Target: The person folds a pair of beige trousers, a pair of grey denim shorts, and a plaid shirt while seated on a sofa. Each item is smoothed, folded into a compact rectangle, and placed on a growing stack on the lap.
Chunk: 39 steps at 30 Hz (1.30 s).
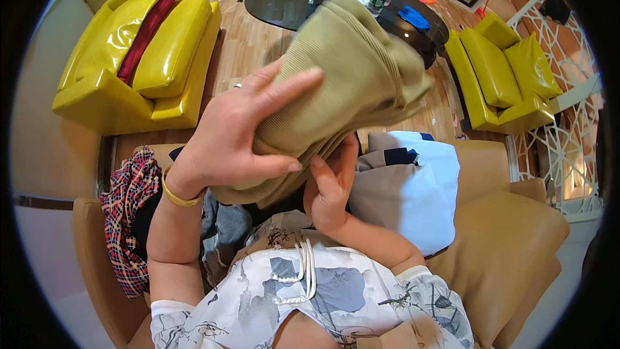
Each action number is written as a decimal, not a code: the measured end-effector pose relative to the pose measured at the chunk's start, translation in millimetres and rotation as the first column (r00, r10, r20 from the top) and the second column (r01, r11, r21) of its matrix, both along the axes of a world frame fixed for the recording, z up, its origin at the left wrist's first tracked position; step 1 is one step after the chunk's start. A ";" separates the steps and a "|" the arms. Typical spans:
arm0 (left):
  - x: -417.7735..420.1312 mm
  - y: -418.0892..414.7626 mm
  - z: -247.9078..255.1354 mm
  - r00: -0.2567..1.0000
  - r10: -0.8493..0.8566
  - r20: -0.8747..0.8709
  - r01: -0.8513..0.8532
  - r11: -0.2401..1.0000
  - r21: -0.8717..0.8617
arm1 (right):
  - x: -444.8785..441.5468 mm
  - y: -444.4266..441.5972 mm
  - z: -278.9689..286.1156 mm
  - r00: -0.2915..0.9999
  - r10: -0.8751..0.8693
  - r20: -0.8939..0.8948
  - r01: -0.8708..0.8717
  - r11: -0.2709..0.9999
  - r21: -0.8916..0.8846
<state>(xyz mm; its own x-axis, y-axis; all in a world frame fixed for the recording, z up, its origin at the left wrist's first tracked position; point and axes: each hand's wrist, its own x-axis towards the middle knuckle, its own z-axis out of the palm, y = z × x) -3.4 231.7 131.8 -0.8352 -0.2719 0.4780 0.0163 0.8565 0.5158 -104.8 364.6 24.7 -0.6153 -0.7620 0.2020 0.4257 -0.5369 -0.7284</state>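
Note:
An olive-khaki ribbed garment (334,68), folded into a thick bundle, is held up in front of my chest. My left hand (237,126) grips its left side, with the thumb and a finger spread over the near face. Below the bundle is my right hand (332,184), palm turned up. Its thumb and a finger reach the lower folds, and the cloth covers the other fingertips, so its grip is unclear. The bundle's right end is blurred.
Folded light blue and taupe clothes (411,189) lie on the tan sofa (499,232) to my right. A plaid garment (128,223) and grey clothing (225,223) lie left. Beyond are a dark oval table (276,2) and yellow armchairs (164,58). Scraps litter the wooden floor (227,34).

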 end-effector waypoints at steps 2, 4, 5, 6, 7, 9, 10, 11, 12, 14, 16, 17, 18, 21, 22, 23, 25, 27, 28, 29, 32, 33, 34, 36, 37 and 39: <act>-3.6 11.2 4.3 0.977 0.039 0.210 -0.013 0.992 -0.125 | 2.9 13.3 -12.9 0.992 0.071 0.105 -0.078 0.995 0.059; -5.0 20.3 -28.4 0.949 0.055 0.310 -0.017 0.992 -0.124 | 2.9 29.2 -40.6 0.976 0.173 0.129 -0.198 0.954 0.223; -6.0 24.5 -52.8 0.931 0.063 0.358 -0.018 0.992 -0.127 | -2.0 35.7 -63.9 0.962 0.249 0.109 -0.272 0.879 0.391; -5.7 28.0 -90.6 0.935 0.074 0.346 -0.013 0.985 -0.174 | -12.1 42.3 -82.9 0.903 0.427 0.047 -0.351 0.669 0.655; -1.6 35.0 -117.0 0.934 0.091 0.346 -0.013 0.976 -0.219 | -17.3 48.9 -87.6 0.661 0.687 -0.303 -0.206 0.554 0.807; 4.6 59.0 -128.5 0.964 0.099 0.246 -0.035 0.967 -0.253 | -28.7 66.3 -59.6 0.222 0.756 -0.616 0.035 0.625 0.780; 8.5 71.0 -126.2 0.963 0.122 0.242 -0.068 0.973 -0.222 | -33.5 66.1 -42.0 0.252 0.704 -0.665 0.017 0.683 0.730; 13.8 78.0 -130.2 0.960 0.154 0.235 -0.086 0.958 -0.274 | -36.2 61.2 -27.0 0.283 0.654 -0.701 -0.004 0.732 0.681; 18.9 80.0 -136.1 0.952 0.196 0.233 -0.127 0.951 -0.282 | -36.9 52.9 -20.3 0.294 0.423 -0.857 -0.012 0.898 0.439; 20.9 79.0 -140.9 0.945 0.271 0.184 -0.215 0.937 -0.275 | -43.7 32.3 -8.6 0.202 0.208 -0.957 0.072 0.971 0.226; 24.7 74.8 -138.6 0.932 0.340 0.123 -0.304 0.921 -0.243 | -47.6 9.8 -0.9 0.039 0.054 -0.998 0.207 0.977 0.061; 27.9 70.8 -136.5 0.916 0.374 0.146 -0.341 0.917 -0.206 | -52.4 1.7 0.8 -0.086 0.045 -0.995 0.294 0.956 0.018; 34.4 66.1 -134.3 0.893 0.412 0.179 -0.384 0.907 -0.173 | -55.8 -6.1 -0.4 -0.199 0.044 -0.979 0.367 0.929 -0.033; 36.4 42.3 -133.7 0.867 0.486 0.108 -0.475 0.873 -0.112 | -88.5 -20.8 -35.2 -0.142 0.226 -0.964 0.567 0.817 0.108; 37.8 33.4 -131.6 0.835 0.545 0.075 -0.533 0.836 -0.130 | -97.8 -24.8 -32.6 -0.053 0.333 -0.941 0.575 0.781 0.244; 39.4 22.7 -130.3 0.800 0.599 0.042 -0.588 0.795 -0.147 | -106.9 -30.4 -28.3 0.036 0.435 -0.900 0.572 0.729 0.376; 43.2 -11.3 -143.1 0.646 0.760 -0.072 -0.756 0.623 -0.202 | -122.1 -45.2 -19.7 0.158 0.597 -0.786 0.555 0.605 0.571; 55.6 -43.5 -163.9 0.545 0.833 0.091 -0.829 0.552 -0.092 | -133.1 -68.0 -9.7 0.217 0.713 -0.666 0.531 0.487 0.694; 64.1 -64.2 -179.2 0.617 0.766 0.179 -0.787 0.602 0.136 | -139.4 -79.4 -15.6 0.193 0.704 -0.684 0.540 0.505 0.673; 63.6 -73.7 -186.1 0.696 0.672 0.252 -0.697 0.550 0.459 | -140.7 -90.4 -14.6 0.169 0.749 -0.641 0.567 0.458 0.685; 55.7 -81.1 -182.5 0.709 0.639 0.298 -0.702 0.594 0.394 | -140.9 -119.2 -22.0 0.068 0.843 -0.534 0.674 0.356 0.648; 50.5 -81.0 -172.9 0.677 0.646 0.353 -0.736 0.603 0.308 | -144.5 -126.7 -27.5 0.075 0.843 -0.532 0.647 0.365 0.670; 48.3 -79.5 -165.2 0.634 0.656 0.410 -0.766 0.606 0.216 | -146.5 -133.6 -32.1 0.082 0.845 -0.528 0.614 0.374 0.695; 43.7 -86.4 -155.8 0.638 0.613 0.466 -0.744 0.647 0.167 | -147.8 -145.2 -44.4 0.118 0.822 -0.557 0.570 0.403 0.716; 40.6 -89.2 -153.8 0.639 0.591 0.493 -0.730 0.668 0.144 | -147.2 -150.3 -51.7 0.149 0.795 -0.588 0.560 0.422 0.712; 32.0 -89.9 -157.0 0.641 0.559 0.525 -0.729 0.658 0.189 | -145.4 -154.2 -59.4 0.261 0.749 -0.608 0.486 0.442 0.754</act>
